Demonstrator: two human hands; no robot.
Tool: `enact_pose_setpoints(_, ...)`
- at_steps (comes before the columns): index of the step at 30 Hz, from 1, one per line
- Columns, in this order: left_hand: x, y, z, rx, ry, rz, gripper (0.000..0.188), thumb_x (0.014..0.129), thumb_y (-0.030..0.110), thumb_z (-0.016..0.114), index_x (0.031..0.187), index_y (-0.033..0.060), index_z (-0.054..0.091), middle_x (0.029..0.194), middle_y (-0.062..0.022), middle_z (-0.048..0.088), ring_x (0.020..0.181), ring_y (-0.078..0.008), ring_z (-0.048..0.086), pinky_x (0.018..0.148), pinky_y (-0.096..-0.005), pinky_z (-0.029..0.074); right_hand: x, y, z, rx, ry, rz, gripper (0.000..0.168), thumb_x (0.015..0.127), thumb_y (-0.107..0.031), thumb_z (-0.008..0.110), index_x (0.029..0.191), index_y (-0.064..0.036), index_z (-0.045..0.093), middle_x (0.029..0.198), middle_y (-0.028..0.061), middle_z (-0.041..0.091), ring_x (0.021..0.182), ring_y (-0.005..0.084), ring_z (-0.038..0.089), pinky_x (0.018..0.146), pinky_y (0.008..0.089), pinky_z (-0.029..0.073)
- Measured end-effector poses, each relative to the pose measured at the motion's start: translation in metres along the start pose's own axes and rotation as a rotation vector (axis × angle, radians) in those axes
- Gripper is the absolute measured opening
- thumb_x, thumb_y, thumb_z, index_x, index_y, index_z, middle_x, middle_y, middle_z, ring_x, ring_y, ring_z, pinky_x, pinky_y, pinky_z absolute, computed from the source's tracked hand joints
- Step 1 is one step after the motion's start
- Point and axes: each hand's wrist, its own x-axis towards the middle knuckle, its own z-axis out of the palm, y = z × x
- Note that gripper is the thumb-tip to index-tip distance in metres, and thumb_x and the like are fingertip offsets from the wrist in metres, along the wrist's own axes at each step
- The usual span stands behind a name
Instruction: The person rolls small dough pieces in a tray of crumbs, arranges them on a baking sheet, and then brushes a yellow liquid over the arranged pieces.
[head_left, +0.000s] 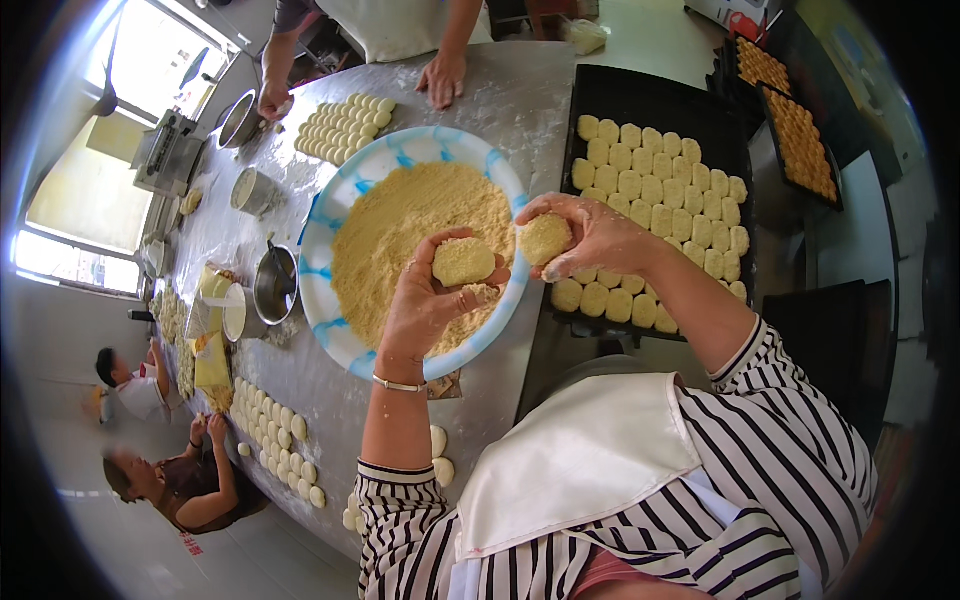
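Observation:
My left hand (431, 304) holds a crumb-coated dough piece (463, 262) over a large white-and-blue basin (341, 176). Pale yellow crumbs (405, 217) fill much of the basin, and some cling to my fingers. Past the basin's right rim, my right hand (592, 232) grips a second coated dough piece (545, 239) between thumb and fingers. To the right of the basin lies a black baking tray (637, 90) bearing rows of coated dough pieces (661, 221). My right forearm passes over the tray and hides part of the rows.
The floured metal table (517, 82) holds plain dough pieces (345, 127) at the far side and more dough pieces (277, 435) at left. A metal bowl (276, 285) stands left of the basin. Several people work around the table. Trays of browned pastries (799, 142) stand far right.

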Motion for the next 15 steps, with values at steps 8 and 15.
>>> enact_pose_setpoints(8, 0.058, 0.003, 0.031, 0.063, -0.078, -0.179, 0.057, 0.08, -0.001, 0.079, 0.131, 0.0027, 0.054, 0.114, -0.0163, 0.068, 0.105, -0.0249, 0.07, 0.089, -0.0355, 0.059, -0.047, 0.001, -0.071, 0.028, 0.16, 0.013, 0.05, 0.077, 0.01, 0.072, 0.123, -0.003, 0.059, 0.106, 0.0096, 0.068, 0.098, 0.0207, 0.072, 0.088, 0.0317, 0.057)
enact_pose_setpoints(15, 0.127, 0.006, 0.069, 0.326, -0.221, -0.294, 0.062, 0.08, -0.015, 0.068, 0.136, 0.0025, 0.047, 0.115, -0.012, 0.065, 0.108, -0.0248, 0.069, 0.084, -0.031, 0.059, -0.099, 0.003, -0.145, 0.047, 0.407, 0.005, 0.046, 0.081, -0.002, 0.074, 0.124, 0.0, 0.057, 0.107, 0.0106, 0.069, 0.103, 0.0202, 0.07, 0.091, 0.0316, 0.057)
